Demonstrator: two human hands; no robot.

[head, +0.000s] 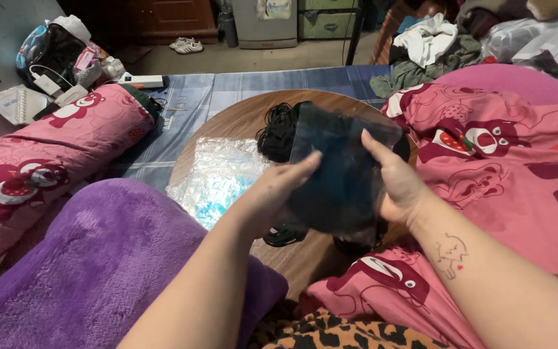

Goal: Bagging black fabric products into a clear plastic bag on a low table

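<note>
Both hands gripped a clear plastic bag (343,174) full of dark goods, held up just above the round wooden table (227,123); the left hand (279,190) pinched its left edge, fingers closed on the film; the right hand (398,187) clasped its right edge, thumb in front; a loose heap of black cords (278,132) lay on the table behind the bag, a crinkled pile of clear bags (217,174) on the table's left part; keeping both edges taut and level would likely stop the slippery film sagging

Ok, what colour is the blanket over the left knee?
Plain purple, fuzzy blanket, seen clearly in the head view, below the left hand.
</note>
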